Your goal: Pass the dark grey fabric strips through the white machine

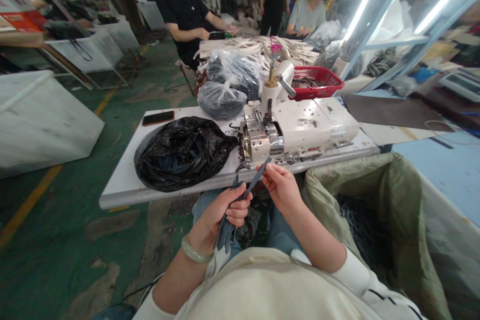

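My left hand (234,205) is closed around a bundle of dark blue-grey strips (224,237), their lower ends hanging over my lap. One strip (257,178) slants up out of that grip, and my right hand (280,185) pinches it near its upper end between thumb and fingers. Just beyond my hands stands a cream-coloured bench machine (315,125) with a metal feed head (260,142). Left of it on the table lies an opened black plastic bag (180,152) with more dark strips inside.
Tied clear bags (223,100) of dark pieces and a phone (158,118) lie on the white table (116,180). A red basket (318,82) stands behind the machine. At my right is a green sack (405,195) holding dark strips. Several people work beyond a pile of pale strips (300,50).
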The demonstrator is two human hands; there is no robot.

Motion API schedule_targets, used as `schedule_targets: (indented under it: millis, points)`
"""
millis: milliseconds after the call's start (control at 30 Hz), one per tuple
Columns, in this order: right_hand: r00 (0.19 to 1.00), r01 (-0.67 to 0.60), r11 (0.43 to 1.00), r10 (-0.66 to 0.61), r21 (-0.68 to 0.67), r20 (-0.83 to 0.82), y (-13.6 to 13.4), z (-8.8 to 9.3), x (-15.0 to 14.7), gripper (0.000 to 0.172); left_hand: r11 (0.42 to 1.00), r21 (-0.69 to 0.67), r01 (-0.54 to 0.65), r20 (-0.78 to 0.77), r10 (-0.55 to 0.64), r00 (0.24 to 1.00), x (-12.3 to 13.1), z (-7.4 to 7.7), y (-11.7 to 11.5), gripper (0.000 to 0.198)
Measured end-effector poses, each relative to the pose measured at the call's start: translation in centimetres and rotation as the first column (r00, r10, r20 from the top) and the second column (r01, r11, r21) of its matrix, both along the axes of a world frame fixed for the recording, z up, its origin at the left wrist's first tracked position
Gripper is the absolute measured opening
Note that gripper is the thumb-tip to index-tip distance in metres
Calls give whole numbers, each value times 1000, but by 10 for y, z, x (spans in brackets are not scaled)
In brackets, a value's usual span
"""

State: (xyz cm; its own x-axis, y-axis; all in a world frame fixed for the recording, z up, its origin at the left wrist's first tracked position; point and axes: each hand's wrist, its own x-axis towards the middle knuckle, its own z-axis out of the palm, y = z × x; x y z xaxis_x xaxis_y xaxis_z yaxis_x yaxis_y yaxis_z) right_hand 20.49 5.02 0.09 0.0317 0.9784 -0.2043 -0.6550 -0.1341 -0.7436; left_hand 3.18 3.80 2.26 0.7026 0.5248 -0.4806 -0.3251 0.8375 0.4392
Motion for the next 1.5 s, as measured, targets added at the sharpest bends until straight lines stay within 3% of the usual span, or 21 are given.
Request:
schedule_targets:
  millis: [100, 167, 233, 267, 367, 433, 500, 567, 667, 767, 867, 1033, 1200, 1333, 1433, 1500]
  points:
    - [995, -96, 985, 90, 141, 45, -8, -4, 8, 21, 996, 76, -52, -77, 58, 995, 1, 5, -1, 31]
    - [966, -260, 940, 250, 221, 73, -12, -5, 18, 39, 972, 192, -133, -170, 167, 971, 1, 8, -3, 34]
    - [915, -403, 889, 384, 217, 126, -13, -2, 25, 58, 928, 324, -183, -262, 274, 925, 0, 11, -4, 34]
    - [892, -447, 875, 419, 185, 172, -12, 0, 27, 60, 907, 382, -178, -305, 306, 902, 0, 12, -5, 35]
    - [796, -527, 844, 449, 101, 406, -10, 5, 24, 44, 870, 486, -85, -414, 315, 854, 2, 14, -4, 37]
    - [703, -620, 779, 494, 99, 512, -11, 4, 16, 41, 857, 514, -41, -447, 309, 839, 4, 13, -2, 37]
    - [647, -698, 712, 578, 80, 497, -14, 0, 10, 43, 853, 519, -53, -451, 326, 831, 5, 11, 0, 37]
    - [640, -717, 696, 631, 45, 438, -15, -6, 6, 41, 852, 509, -124, -428, 375, 822, 3, 9, 3, 39]
    - [733, -598, 802, 551, -9, 399, -4, -15, 7, 39, 844, 471, -259, -366, 453, 813, -4, 6, 7, 40]
    - [867, -309, 949, 307, -61, 392, 29, -18, 17, 40, 864, 413, -288, -316, 433, 844, -15, 4, 8, 43]
    - [915, -83, 992, 115, -99, 386, 72, -16, 27, 35, 896, 362, -257, -302, 373, 877, -22, 0, 5, 45]
    - [939, -20, 985, 77, -169, 336, 114, -10, 33, 27, 927, 295, -233, -303, 322, 897, -31, -10, -2, 52]
    - [949, 60, 969, 19, -239, 315, 128, -10, 26, 24, 924, 284, -256, -296, 339, 893, -42, -14, -3, 50]
    - [928, 231, 946, -145, -226, 344, 133, -7, 28, 25, 928, 269, -258, -290, 334, 897, -44, -14, -1, 50]
    - [851, 428, 892, -343, -146, 399, 115, -9, 54, 26, 937, 253, -242, -256, 306, 917, -40, -12, 1, 49]
    - [682, 618, 786, -516, -29, 518, 85, -19, 91, 27, 942, 251, -220, -231, 280, 932, -36, -10, 1, 50]
